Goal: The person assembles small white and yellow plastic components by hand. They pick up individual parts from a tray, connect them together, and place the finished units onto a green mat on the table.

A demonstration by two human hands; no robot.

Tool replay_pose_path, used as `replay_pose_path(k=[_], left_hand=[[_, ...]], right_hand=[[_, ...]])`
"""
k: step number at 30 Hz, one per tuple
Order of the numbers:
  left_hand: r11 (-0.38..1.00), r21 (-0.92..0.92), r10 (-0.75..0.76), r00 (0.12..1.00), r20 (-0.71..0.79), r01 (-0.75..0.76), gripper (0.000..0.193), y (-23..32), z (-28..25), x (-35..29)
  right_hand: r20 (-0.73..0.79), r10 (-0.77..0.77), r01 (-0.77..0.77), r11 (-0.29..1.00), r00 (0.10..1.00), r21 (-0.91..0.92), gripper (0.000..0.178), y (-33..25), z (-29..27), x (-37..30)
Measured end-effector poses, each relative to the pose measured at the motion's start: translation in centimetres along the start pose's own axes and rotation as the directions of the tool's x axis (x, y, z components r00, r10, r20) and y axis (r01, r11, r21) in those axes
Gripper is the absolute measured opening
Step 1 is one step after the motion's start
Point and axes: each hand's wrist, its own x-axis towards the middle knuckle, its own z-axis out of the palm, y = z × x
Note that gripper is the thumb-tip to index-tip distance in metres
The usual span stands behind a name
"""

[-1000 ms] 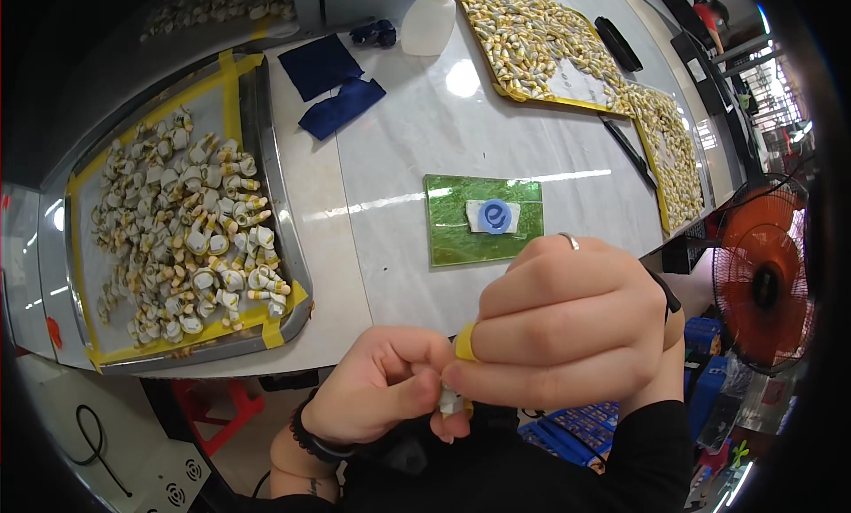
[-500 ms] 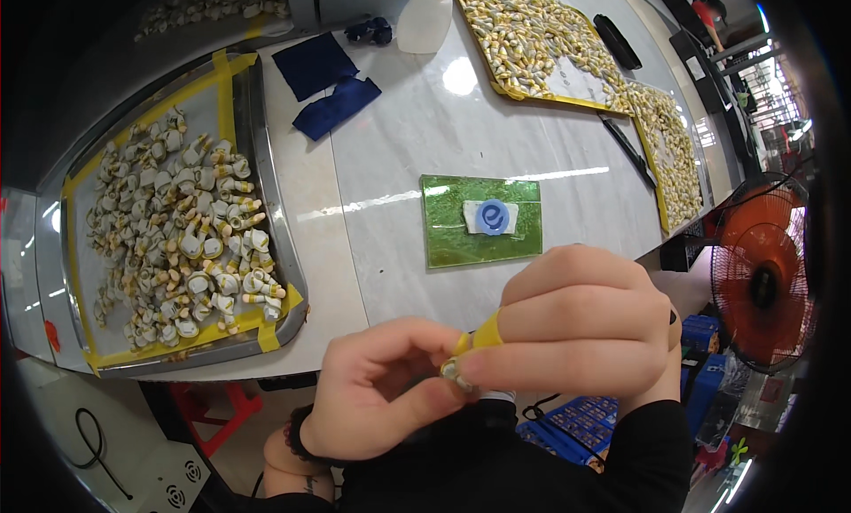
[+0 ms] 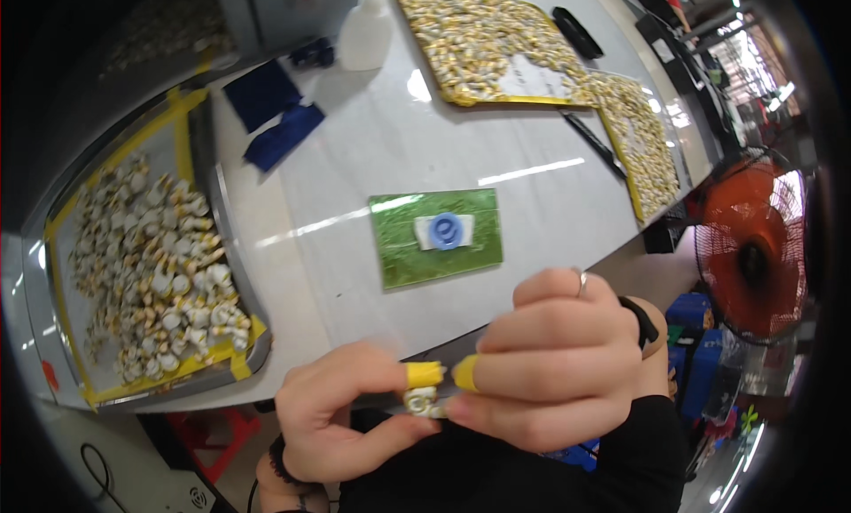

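My left hand [image 3: 341,415] pinches a small white figurine [image 3: 423,401] with yellowish markings between thumb and index finger. A yellow finger cot [image 3: 425,374] covers that index fingertip. Close on the right, my right hand [image 3: 558,371] has its fingers curled in, with a ring on one finger and a yellow finger cot [image 3: 464,372] on a fingertip. The right thumb tip is at the figurine's right end; whether it touches, or what these fingers hold, I cannot make out. Beyond both hands, a blue ring-shaped piece [image 3: 446,231] sits on a white patch of a green glassy plate [image 3: 403,269].
A metal tray [image 3: 248,371] edged in yellow tape holds many white figurines at left. Yellow-rimmed trays [image 3: 532,99] full of small pieces lie at far right, near a black pen-like tool [image 3: 596,144]. Blue cloths [image 3: 284,136] and a white bottle [image 3: 365,39] stand at the back. An orange fan [image 3: 753,247] is at right.
My hands have drawn slightly apart, so the figurine in the left fingers shows more fully. The view has shifted, and the tabletop things appear further left.
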Motion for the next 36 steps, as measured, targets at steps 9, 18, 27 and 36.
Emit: replay_pose_path(k=[9,18,27,36], left_hand=[[0.989,-0.088,-0.132,0.980,-0.147,0.120,0.030,-1.2,-0.4,-0.8],[0.964,-0.205,-0.194,0.976,-0.101,0.171,0.028,-1.1,-1.1,-0.6],[0.963,-0.220,-0.172,0.983,-0.060,0.155,0.028,-1.0,-1.3,-0.3],[0.958,-0.246,-0.168,0.984,-0.063,0.148,0.029,-1.0,-1.6,-0.4]], right_hand=[[-0.001,0.716,-0.560,0.545,0.698,-0.624,0.022,16.0,-12.6,-7.5],[-0.050,0.929,-0.786,0.280,0.366,-0.551,0.016,21.3,-14.0,-13.7],[-0.150,0.892,-0.719,0.235,0.427,-0.654,0.014,19.5,-14.5,-14.4],[0.014,0.648,-0.634,0.749,0.762,-0.190,0.016,8.7,-5.8,-3.9]])
